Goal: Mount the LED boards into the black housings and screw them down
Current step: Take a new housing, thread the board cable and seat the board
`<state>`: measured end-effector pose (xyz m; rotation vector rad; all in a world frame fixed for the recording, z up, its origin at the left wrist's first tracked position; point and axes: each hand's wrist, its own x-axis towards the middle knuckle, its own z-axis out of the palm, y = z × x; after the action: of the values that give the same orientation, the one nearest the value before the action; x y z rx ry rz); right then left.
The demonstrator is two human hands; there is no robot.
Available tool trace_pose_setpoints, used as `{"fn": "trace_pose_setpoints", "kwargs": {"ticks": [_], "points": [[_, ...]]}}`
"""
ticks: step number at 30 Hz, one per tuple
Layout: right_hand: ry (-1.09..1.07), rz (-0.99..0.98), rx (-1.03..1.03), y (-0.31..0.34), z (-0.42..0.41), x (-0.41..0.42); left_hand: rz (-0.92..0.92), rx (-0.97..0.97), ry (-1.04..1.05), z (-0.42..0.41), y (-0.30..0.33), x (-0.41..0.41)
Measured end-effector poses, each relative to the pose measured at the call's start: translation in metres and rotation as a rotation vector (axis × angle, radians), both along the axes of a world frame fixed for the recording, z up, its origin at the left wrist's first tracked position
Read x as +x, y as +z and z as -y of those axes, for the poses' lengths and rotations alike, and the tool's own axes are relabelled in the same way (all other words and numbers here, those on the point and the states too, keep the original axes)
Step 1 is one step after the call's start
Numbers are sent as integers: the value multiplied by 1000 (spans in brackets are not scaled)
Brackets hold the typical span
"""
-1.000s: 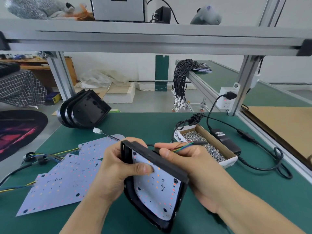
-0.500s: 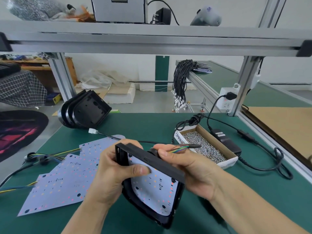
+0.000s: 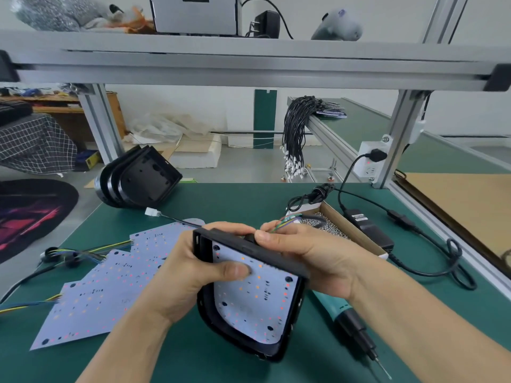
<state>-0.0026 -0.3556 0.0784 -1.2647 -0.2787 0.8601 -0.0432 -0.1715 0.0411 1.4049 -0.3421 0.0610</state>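
A black housing is held tilted above the green mat, open face toward me, with a white LED board lying inside it. My left hand grips the housing's left edge, thumb pressed on the board. My right hand grips the housing's top right edge from behind and pinches the board's coloured wires at the top. Several loose LED boards with wire tails lie on the mat to the left. A stack of empty black housings stands at the mat's far left edge.
A cardboard box of screws sits behind my right hand. A teal electric screwdriver lies on the mat under my right forearm. A black power adapter and its looping cable lie right. An aluminium frame post stands at back right.
The housing with its board has tipped a little more toward me and dropped slightly. My right hand has drawn the coloured wires up and left behind the housing's top edge.
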Motion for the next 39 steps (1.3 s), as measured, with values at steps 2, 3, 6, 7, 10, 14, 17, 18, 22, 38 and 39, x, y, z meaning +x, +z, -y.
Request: {"fn": "trace_pose_setpoints", "kwargs": {"ticks": [2,3,6,7,10,14,17,18,22,38,39], "points": [[-109,99,-113,-2,4,-3,8,8,22,-1,1,3],[-227,225,-184,-7,8,-6,1,9,36,-2,1,4],[-467,659,-154,-22,18,-21,-32,12,61,-1,2,6],[-388,730,-100,-24,18,-28,-45,12,56,1,2,6],[-262,830,-94,-32,14,-34,-77,-9,53,4,2,5],[-347,835,-80,-30,5,-30,-59,-35,89,5,3,4],[-370,960,-110,-27,1,-29,-56,-43,110,5,3,2],[-377,994,-119,-27,-1,-28,-54,-48,112,4,3,2],[-410,1041,-133,-27,-6,-29,-70,-57,133,3,3,2],[-367,389,3,-30,-10,-14,-277,-155,101,5,-3,8],[-380,406,-23,-30,-11,-13,-282,-169,100,6,-3,9]]}}
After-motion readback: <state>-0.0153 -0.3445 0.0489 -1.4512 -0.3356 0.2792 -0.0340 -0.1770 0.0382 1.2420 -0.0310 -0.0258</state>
